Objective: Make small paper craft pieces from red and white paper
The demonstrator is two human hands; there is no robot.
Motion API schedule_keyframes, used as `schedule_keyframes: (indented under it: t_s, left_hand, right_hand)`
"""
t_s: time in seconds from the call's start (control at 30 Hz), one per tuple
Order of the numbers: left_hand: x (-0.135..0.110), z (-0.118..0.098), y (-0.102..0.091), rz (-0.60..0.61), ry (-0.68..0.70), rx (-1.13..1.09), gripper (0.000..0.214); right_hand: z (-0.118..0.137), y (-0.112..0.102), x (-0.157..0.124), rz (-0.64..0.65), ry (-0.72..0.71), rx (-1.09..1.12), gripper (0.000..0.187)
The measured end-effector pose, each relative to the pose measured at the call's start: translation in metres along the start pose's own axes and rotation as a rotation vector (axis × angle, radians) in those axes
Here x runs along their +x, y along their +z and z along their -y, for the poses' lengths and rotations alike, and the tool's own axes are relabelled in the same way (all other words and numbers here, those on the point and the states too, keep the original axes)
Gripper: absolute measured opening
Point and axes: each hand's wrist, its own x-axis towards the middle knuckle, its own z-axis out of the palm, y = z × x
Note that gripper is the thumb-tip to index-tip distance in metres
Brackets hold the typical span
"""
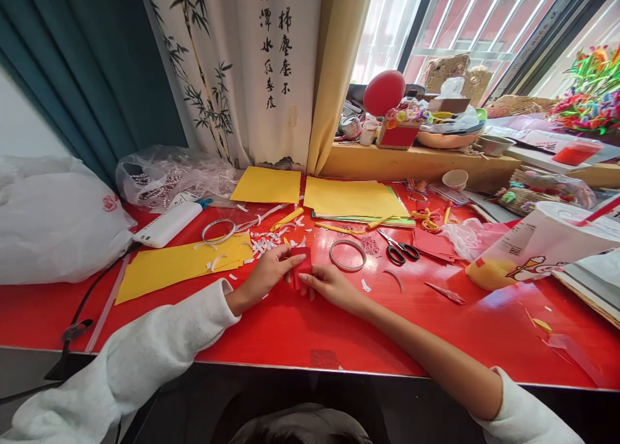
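Note:
Between my two hands is a small piece of red paper [301, 263], held just above the red table. My left hand [269, 274] pinches its upper left side, thumb laid across the front. Fingers of my right hand [334, 287] close on its lower right edge. Just beyond the hands lie white paper scraps [271, 242] and a ring-shaped roll [347, 255]. Black-handled scissors [399, 247] rest to the right, beside a stack of red paper pieces [434, 245]. On the left, another roll [217, 231] sits over yellow paper strips [179, 266].
Yellow sheets [351, 197] lie at the back of the red table [339, 340]. A tilted drink cup [537, 247] stands at right, near yellow scissors [426, 220]. White plastic bag [58, 218] and white power strip [169, 223] occupy the left. A red balloon [384, 93] rests on the cluttered sill.

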Motion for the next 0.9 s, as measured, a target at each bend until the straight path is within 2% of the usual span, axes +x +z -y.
schedule_keyframes:
  t_s: [0.07, 0.23, 0.3, 0.4, 0.53, 0.9]
  left_hand:
    - [-0.0006, 0.0002, -0.0002, -0.001, -0.009, -0.012, 0.033]
    - [-0.0033, 0.0019, 0.0007, 0.042, -0.007, -0.037, 0.031]
    - [-0.0044, 0.0008, 0.0011, 0.059, -0.012, -0.029, 0.032]
    - [-0.005, -0.0029, 0.001, 0.093, -0.009, -0.025, 0.031]
    - [-0.0047, -0.0065, 0.0004, 0.085, 0.012, -0.007, 0.029]
    - [-0.0049, 0.0009, -0.0001, 0.055, 0.025, 0.015, 0.031]
  right_hand:
    - [0.0019, 0.0001, 0.0, -0.029, 0.012, -0.016, 0.04]
    - [0.0043, 0.0003, -0.0011, -0.321, -0.038, -0.01, 0.034]
    - [0.0037, -0.0005, -0.0022, -0.384, -0.092, -0.016, 0.03]
    - [0.0014, -0.0018, -0.003, -0.411, -0.145, -0.068, 0.027]
    - [-0.0025, -0.0019, -0.0017, -0.422, -0.137, -0.056, 0.027]
    - [-0.0028, -0.0016, -0.0015, -0.38, -0.129, -0.029, 0.027]
